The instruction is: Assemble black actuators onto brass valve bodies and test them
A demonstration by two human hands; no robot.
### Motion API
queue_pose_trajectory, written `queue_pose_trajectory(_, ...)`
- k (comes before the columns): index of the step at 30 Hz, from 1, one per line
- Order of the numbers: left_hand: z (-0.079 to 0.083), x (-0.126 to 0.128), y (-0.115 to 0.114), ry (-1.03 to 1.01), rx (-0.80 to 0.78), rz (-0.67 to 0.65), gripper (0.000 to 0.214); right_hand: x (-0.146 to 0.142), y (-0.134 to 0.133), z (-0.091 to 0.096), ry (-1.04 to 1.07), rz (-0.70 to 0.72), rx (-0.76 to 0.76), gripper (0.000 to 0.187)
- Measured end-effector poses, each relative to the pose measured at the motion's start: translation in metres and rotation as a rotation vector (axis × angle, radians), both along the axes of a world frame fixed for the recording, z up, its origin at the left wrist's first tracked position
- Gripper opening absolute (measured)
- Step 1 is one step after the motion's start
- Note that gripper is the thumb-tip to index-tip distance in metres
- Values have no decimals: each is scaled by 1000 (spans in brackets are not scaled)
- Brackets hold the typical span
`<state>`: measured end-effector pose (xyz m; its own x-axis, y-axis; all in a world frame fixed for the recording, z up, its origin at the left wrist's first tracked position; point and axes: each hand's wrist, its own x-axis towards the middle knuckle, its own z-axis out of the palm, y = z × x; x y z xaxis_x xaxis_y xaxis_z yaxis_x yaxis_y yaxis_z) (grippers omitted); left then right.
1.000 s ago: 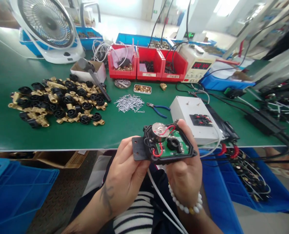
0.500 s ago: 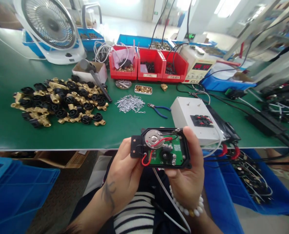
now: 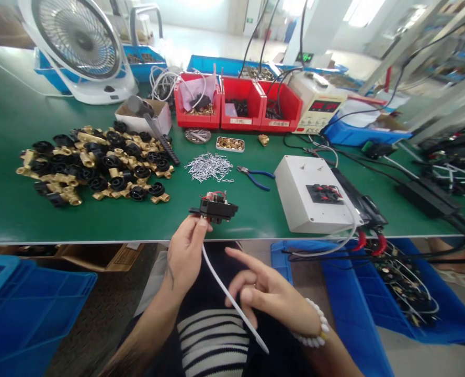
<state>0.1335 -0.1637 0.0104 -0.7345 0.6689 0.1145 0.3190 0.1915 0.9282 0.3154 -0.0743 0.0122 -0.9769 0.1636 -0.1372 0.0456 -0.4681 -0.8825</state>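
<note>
We count one green tabletop (image 3: 4, 204), one white box (image 3: 310, 196), three red bins (image 3: 240, 107). Left of the white box, our left hand (image 3: 183, 251) has its fingers (image 3: 204, 224) clamped on one black module (image 3: 215, 208). Our right hand (image 3: 269, 293) hangs below, fingers spread apart, just beside the white cable (image 3: 232, 301).

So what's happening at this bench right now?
A person sits at a green workbench. Their left hand holds a small black module with red wires at the bench edge, and a white cable trails from it across their lap. Their right hand is open and holds nothing, hovering close to that cable. A pile of brass fittings, blue-handled pliers and a white box lie on the bench.
</note>
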Motion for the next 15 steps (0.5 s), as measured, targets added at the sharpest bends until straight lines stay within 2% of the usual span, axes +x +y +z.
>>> queue_pose_trajectory(1,-5,-6,2,37,-49,24,39,9,5,0,11,-29,-7,50)
queue_pose_trajectory(3,-13,-16,4,126,-146,46,39,24,16,3,76,-204,53,31)
queue_pose_trajectory(5,-17,-22,7,202,-212,65,38,33,23,3,82,-353,205,29)
queue_pose_trajectory(6,-18,-24,8,231,-229,76,37,36,24,1,52,-366,292,32)
queue_pose_trajectory(8,-21,-29,8,282,-253,97,35,39,20,-7,-23,-217,377,44)
queue_pose_trajectory(9,-23,-32,7,306,-268,112,34,40,16,-12,-46,-87,347,52)
queue_pose_trajectory(11,-25,-38,2,356,-304,163,33,43,10,-20,-43,128,188,64)
queue_pose_trajectory(13,-25,-42,-6,431,-314,248,32,47,8,-23,-36,168,77,64)
queue_pose_trajectory(15,-17,-37,-14,536,-242,301,28,51,11,-20,-49,40,122,50)
